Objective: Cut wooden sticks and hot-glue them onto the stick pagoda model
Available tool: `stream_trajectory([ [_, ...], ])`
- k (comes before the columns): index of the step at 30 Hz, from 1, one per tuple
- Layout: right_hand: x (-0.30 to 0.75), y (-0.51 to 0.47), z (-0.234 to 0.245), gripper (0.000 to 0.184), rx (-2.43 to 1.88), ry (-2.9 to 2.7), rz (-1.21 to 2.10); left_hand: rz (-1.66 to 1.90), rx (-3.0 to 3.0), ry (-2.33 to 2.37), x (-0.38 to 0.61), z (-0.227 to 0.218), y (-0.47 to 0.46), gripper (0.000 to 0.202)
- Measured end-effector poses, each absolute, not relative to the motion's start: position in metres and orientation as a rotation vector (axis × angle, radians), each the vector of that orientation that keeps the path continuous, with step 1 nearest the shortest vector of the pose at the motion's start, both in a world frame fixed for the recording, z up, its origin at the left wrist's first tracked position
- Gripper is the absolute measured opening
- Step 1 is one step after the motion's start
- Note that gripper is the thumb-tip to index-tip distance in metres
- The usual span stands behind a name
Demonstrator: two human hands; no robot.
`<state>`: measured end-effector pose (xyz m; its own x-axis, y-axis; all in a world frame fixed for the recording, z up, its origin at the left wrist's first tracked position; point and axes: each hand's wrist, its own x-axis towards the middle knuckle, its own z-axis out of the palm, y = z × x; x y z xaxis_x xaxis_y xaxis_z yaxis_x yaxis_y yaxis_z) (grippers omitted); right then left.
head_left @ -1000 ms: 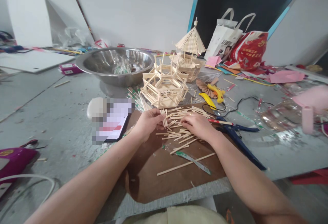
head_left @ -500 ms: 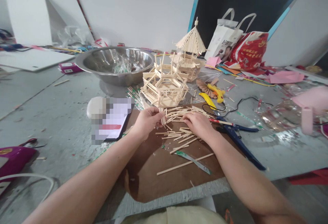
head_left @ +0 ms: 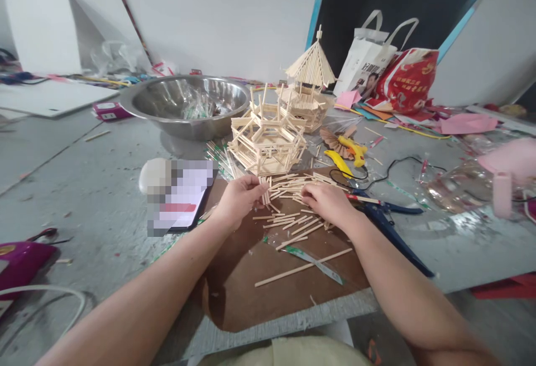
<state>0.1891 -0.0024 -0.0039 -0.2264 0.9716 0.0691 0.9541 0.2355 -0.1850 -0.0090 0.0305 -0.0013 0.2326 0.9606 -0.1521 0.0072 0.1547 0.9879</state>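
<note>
Hands close together: left hand (head_left: 238,201) pinches stick bundle (head_left: 264,183), ends pointing away. Right hand (head_left: 329,203) palm-down, fingers curled on loose sticks (head_left: 287,186); grip unclear. Sticks lie between hands on brown board (head_left: 251,276), mostly crosswise. Stick frame (head_left: 268,139) just beyond.

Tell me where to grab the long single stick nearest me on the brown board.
Pinch the long stick across its width on its left half, from above. It lies flat on the brown board, and its right half crosses a green-edged strip.
</note>
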Motion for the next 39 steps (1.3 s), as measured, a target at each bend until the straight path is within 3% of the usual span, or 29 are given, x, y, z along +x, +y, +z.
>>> stream_trajectory([
  [7, 0.190, -0.005, 0.008, 0.013, -1.618, -2.447, 0.433, 0.941, 1.204, 1.094, -0.009, 0.001, 0.029, 0.024],
  [17, 0.223, -0.004, 0.024, 0.014, -1.888, -2.396, 0.596, 0.895, 1.187, 1.093, -0.009, -0.002, 0.030, 0.025],
  [30, 0.199, -0.003, 0.012, 0.016, -1.984, -2.493, 0.215, 0.878, 1.181, 1.108, -0.007, 0.002, 0.028, 0.024],
  [39, 0.182, -0.011, 0.010, 0.012, -1.553, -2.725, 0.505, 0.829, 1.138, 1.058, -0.006, 0.001, 0.027, 0.024],
])
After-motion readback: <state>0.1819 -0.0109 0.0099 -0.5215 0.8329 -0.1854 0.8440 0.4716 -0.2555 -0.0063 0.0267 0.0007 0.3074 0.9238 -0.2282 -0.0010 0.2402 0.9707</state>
